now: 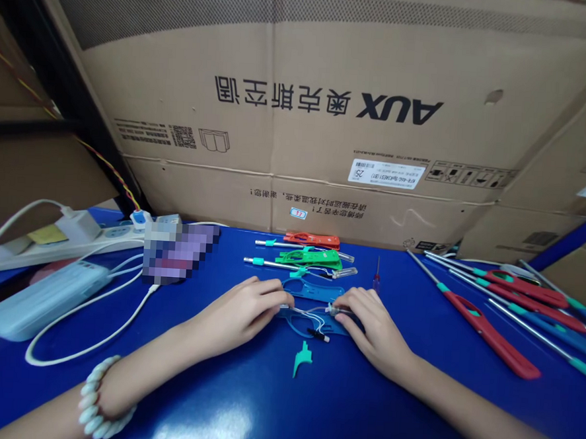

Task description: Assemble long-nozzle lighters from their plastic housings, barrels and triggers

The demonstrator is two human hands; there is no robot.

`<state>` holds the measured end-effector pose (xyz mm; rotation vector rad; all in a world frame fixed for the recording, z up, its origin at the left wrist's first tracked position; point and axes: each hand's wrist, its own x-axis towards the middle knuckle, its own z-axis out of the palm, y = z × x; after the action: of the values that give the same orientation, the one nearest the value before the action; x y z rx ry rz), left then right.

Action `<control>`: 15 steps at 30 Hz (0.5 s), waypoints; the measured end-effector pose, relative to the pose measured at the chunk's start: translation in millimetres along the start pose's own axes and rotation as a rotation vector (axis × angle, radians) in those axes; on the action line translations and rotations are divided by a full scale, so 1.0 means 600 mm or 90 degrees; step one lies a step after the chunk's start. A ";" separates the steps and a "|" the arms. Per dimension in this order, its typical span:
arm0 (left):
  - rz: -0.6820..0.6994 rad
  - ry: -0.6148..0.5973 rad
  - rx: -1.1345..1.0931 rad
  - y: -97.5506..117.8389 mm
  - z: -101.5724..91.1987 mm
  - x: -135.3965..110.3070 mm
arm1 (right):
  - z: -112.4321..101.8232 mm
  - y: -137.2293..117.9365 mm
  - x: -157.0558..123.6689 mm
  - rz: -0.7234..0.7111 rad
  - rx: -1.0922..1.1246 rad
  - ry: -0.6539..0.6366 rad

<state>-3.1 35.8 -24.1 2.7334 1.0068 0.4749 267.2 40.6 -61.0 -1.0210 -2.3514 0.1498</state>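
My left hand (247,313) is closed in a pinch over the left end of a blue lighter shell half (299,320); a pale metal tube end (286,306) shows at its fingertips. My right hand (373,327) pinches a small lighter fuel tank (333,309), mostly hidden by the fingers. Thin white wires (319,320) run between the hands to a black igniter piece (318,335). Just beyond lies another blue shell half (313,289). A teal trigger (303,360) rests nearer to me on the blue table (203,386).
Green (315,256) and orange shell halves (316,239) lie farther back with lighter parts. A small screwdriver (377,277) sits beyond my right hand. Several long-nosed lighters (494,331) spread rightward. Left are a power bank (44,302), cables and a power strip (17,252). Cardboard (287,146) stands behind.
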 end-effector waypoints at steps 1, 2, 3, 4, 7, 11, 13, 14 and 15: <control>-0.003 0.000 -0.005 0.000 0.000 0.000 | 0.000 0.000 0.000 0.000 0.002 0.000; -0.006 0.002 -0.011 -0.001 0.001 0.000 | 0.000 0.000 0.000 0.000 0.002 0.000; -0.009 0.005 -0.017 -0.002 0.002 -0.001 | 0.000 0.000 0.000 0.000 0.002 0.001; -0.010 0.009 -0.022 -0.003 0.003 -0.001 | 0.000 0.000 0.000 -0.001 0.000 0.002; -0.008 0.024 -0.024 -0.006 0.006 -0.002 | 0.000 -0.001 0.001 -0.005 -0.008 0.005; -0.007 0.029 -0.011 -0.009 0.008 -0.002 | 0.000 0.000 0.001 -0.007 -0.012 0.006; -0.009 0.026 -0.011 -0.009 0.008 -0.001 | 0.000 0.000 0.001 -0.005 -0.010 0.003; -0.013 0.028 -0.014 -0.009 0.008 0.000 | 0.000 0.000 0.001 -0.005 -0.008 0.002; -0.019 0.031 -0.018 -0.008 0.008 0.000 | 0.000 0.000 0.001 -0.004 -0.005 0.001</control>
<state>-4.5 39.2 -29.9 2.6898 1.0431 0.5491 267.0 41.1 -60.7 -1.0168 -2.3562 0.1367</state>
